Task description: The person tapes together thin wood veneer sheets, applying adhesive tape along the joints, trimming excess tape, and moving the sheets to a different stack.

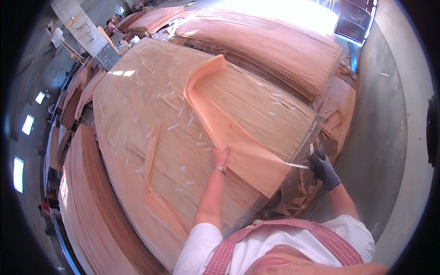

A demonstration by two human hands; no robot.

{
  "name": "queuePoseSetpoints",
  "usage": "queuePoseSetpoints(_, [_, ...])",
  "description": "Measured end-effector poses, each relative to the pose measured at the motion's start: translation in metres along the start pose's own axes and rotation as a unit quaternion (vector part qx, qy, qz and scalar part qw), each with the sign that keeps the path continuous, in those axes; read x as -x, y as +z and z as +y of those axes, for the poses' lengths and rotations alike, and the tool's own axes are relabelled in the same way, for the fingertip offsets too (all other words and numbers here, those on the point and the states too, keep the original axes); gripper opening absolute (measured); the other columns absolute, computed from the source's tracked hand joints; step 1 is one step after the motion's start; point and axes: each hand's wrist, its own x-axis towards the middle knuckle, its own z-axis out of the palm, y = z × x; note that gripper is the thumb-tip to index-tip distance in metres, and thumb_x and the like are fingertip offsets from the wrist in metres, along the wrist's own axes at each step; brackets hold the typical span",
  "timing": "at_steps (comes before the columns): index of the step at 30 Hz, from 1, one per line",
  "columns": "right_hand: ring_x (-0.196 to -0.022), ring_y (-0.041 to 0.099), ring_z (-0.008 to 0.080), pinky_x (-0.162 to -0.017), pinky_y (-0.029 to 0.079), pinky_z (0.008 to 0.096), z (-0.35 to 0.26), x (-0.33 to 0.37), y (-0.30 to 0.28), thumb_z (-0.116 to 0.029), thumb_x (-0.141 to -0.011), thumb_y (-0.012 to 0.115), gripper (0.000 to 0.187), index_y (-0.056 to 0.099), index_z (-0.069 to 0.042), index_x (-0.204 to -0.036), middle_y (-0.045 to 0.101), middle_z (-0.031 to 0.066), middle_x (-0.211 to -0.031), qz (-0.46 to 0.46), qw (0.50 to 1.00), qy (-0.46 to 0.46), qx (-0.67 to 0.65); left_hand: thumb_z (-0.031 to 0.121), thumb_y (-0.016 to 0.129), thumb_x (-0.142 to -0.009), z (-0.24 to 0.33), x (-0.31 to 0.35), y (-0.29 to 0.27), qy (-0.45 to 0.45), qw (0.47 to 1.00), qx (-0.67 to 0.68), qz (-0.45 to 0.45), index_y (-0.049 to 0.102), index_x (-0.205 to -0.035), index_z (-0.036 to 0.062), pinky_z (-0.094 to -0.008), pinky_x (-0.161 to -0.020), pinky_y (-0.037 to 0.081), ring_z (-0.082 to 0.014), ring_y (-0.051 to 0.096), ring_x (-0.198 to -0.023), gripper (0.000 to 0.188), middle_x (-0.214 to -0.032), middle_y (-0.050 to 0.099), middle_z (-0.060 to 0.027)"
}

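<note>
A long strip of orange-tan wood veneer (233, 137) lies across a broad, pale veneer sheet (137, 87). Its far end curls up off the surface. My bare left hand (221, 158), with a bracelet at the wrist, grips the strip's left edge near its middle. At the strip's near right corner is my right hand (323, 168), in a dark grey glove. Its fingers are closed around a thin white strip (298, 165) that reaches to the veneer's edge. Another white bit sticks up above that hand. Small white tape pieces (178, 189) dot the pale sheet.
Narrow veneer offcuts (151, 160) lie on the sheet's left part. Tall veneer stacks stand on the left (91, 192) and beyond the sheet (270, 46). Broken veneer scraps (300, 195) are piled below the near right edge. A grey wall (403, 59) curves along the right.
</note>
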Motion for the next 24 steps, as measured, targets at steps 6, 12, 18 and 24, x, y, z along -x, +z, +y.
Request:
queuePoseSetpoints(6, [-0.054, 0.049, 0.0093, -0.044, 0.039, 0.024, -0.011, 0.004, 0.001, -0.031, -0.098, 0.065, 0.02, 0.058, -0.013, -0.093, 0.052, -0.0028, -0.072, 0.096, 0.988, -0.032, -0.117, 0.002, 0.078, -0.079, 0.006, -0.014, -0.008, -0.06, 0.981, 0.181, 0.025, 0.058, -0.112, -0.0036, -0.0312, -0.071, 0.057, -0.0183, 0.067, -0.085, 0.039, -0.102, 0.068, -0.0115])
queuePoseSetpoints(12, [-0.047, 0.043, 0.0061, -0.04, 0.032, 0.0225, -0.042, 0.009, -0.061, -0.031, -0.099, 0.064, 0.018, 0.06, -0.013, -0.095, 0.05, -0.0061, -0.064, 0.161, 0.97, -0.112, -0.146, 0.004, 0.077, -0.081, 0.017, -0.028, -0.027, -0.064, 0.979, 0.192, 0.03, 0.056, -0.116, -0.0047, -0.0326, -0.075, 0.057, -0.0191, 0.066, -0.086, 0.042, -0.105, 0.068, -0.0133])
queuePoseSetpoints(18, [-0.06, 0.051, 0.0067, -0.052, 0.039, 0.0212, -0.069, 0.022, -0.074, -0.013, -0.099, 0.062, 0.008, 0.063, -0.009, -0.106, 0.061, -0.0011, -0.085, 0.208, 0.937, -0.279, -0.025, 0.016, 0.077, -0.083, 0.035, -0.014, -0.043, 0.042, 0.987, -0.103, 0.114, 0.054, -0.123, -0.0033, -0.0406, -0.088, 0.053, -0.0299, 0.065, -0.1, 0.05, -0.106, 0.067, -0.0155])
queuePoseSetpoints(24, [-0.075, 0.058, 0.0112, -0.067, 0.049, 0.0284, -0.136, 0.079, 0.033, 0.001, -0.095, 0.054, 0.017, 0.061, -0.004, -0.109, 0.063, 0.002, -0.088, 0.299, 0.698, -0.488, 0.429, 0.027, 0.072, -0.091, 0.114, 0.076, 0.024, 0.29, 0.919, -0.256, -0.079, 0.062, -0.123, -0.0003, -0.0378, -0.094, 0.05, -0.0261, 0.064, -0.108, 0.043, -0.116, 0.067, -0.0166])
